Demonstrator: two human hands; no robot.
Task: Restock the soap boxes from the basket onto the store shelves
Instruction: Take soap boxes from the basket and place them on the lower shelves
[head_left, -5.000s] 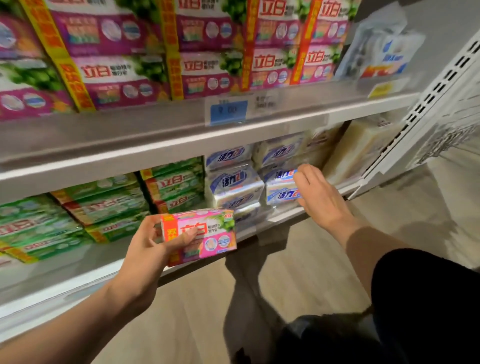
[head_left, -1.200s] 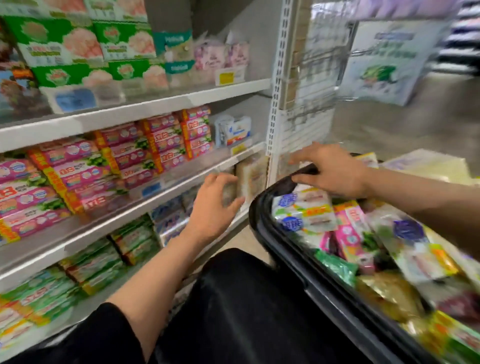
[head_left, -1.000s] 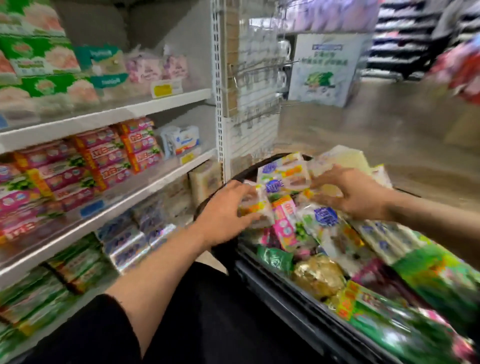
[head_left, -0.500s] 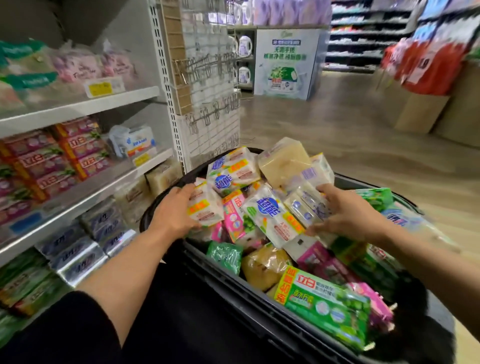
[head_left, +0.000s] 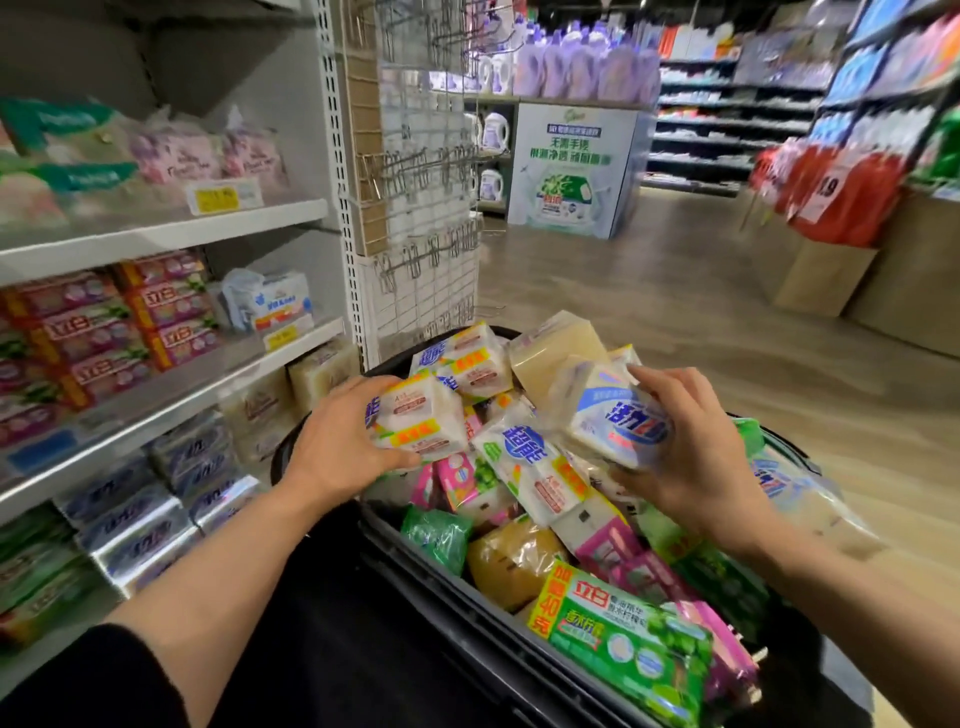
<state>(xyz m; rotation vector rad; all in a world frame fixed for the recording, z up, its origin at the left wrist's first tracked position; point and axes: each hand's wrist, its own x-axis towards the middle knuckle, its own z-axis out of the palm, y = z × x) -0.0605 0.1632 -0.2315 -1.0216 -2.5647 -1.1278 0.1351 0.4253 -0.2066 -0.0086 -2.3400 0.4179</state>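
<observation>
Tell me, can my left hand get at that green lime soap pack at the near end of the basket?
Probably not yet: the left hand already grips a white soap pack. The green pack lies uncovered on top.

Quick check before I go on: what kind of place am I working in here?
Almost certainly a supermarket's laundry and soap aisle: tiered store shelves stacked with soap packs and yellow price tags, purple detergent bottles on an end display, and a black basket heaped with soap.
</observation>
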